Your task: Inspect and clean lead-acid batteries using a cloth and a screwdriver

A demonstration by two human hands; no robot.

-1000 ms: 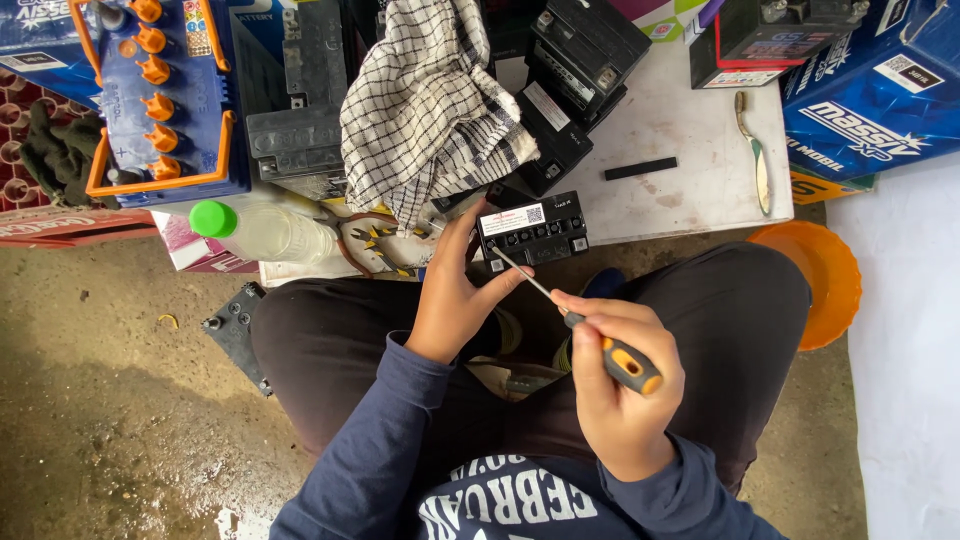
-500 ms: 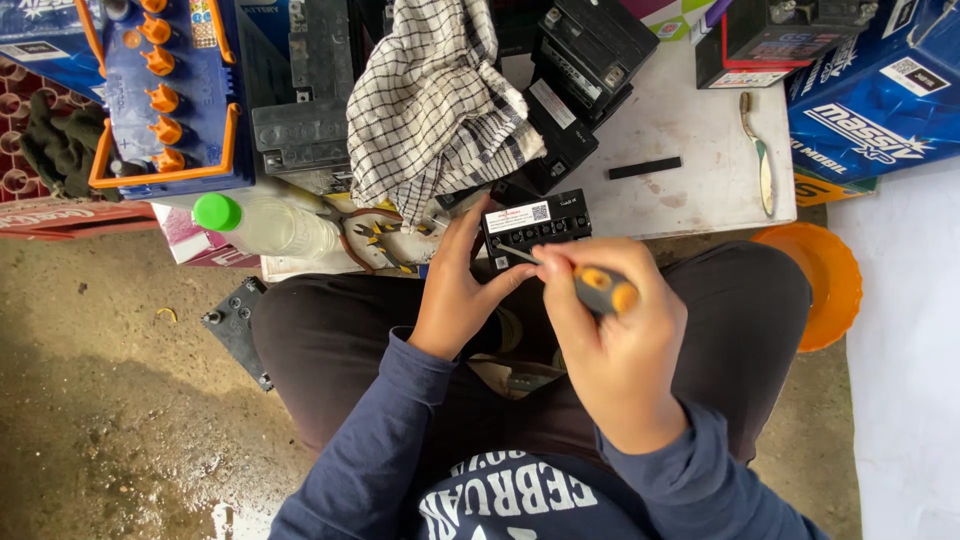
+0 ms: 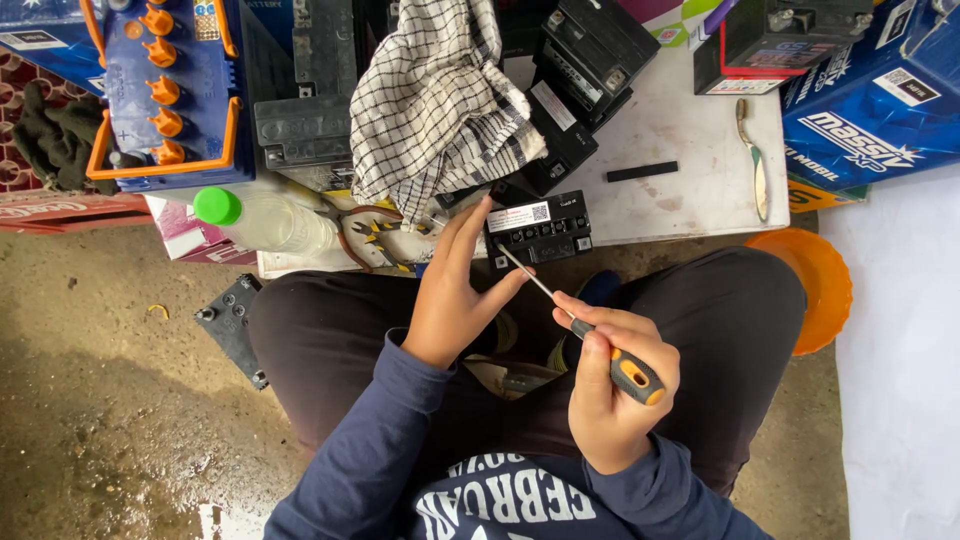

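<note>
Cluttered white bench (image 3: 690, 150): left hand (image 3: 455, 290) steadies small black battery (image 3: 540, 230), right hand's (image 3: 610, 400) fingers wrapped round screwdriver (image 3: 600, 345); tip best kept square

Battery workshop: stacked batteries (image 3: 590, 45), pliers (image 3: 375, 235)
</note>
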